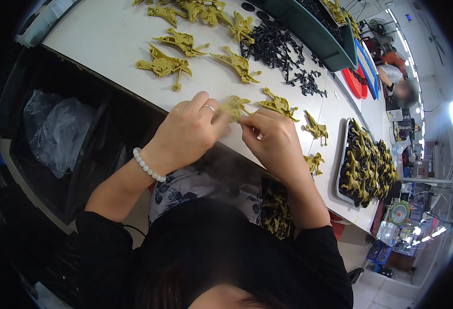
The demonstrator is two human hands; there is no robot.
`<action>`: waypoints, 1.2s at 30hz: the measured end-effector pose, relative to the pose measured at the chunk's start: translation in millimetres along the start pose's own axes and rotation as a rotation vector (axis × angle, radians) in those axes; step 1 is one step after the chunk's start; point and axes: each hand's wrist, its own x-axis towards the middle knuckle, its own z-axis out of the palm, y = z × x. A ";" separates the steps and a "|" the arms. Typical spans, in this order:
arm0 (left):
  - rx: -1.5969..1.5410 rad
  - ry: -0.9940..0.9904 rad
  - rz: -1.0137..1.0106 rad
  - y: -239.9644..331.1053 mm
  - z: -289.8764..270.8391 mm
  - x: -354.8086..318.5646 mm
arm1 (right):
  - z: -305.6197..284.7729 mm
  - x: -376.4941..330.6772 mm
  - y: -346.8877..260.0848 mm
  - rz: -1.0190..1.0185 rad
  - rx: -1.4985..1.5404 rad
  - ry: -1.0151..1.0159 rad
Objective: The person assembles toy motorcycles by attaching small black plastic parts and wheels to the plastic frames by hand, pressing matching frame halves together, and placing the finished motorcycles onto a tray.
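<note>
Head view: both hands meet over the near edge of the white bench (110, 49), with one olive-yellow part (232, 106) between them, blurred. The right hand (275, 135) has its grip pinched, thumb and forefinger grasping the part's right side. The left hand (189, 126) curls its fingers close by the part's left side; blur hides the contact, so I cannot tell whether its grip is grasping it. A ring (209, 107) and a white bead bracelet (148, 165) sit on that hand and wrist.

Beyond the hands lie a loose heap of small black pieces (273, 49) and, left of it, more yellow parts (166, 63). A green bin (316, 44) stands behind the heap. To the right, a tray (341, 159) is filled with yellow parts and black pieces.
</note>
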 end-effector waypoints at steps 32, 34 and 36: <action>-0.064 -0.036 -0.002 -10.9 1.7 1.8 | -34.0 -9.8 40.7 0.235 0.309 0.005; -0.091 -0.036 0.019 -13.6 3.7 -1.1 | -57.7 -7.0 75.3 0.399 0.182 0.073; -0.108 -0.059 0.039 -14.9 -0.5 2.3 | -79.0 -3.4 115.3 0.476 0.055 0.088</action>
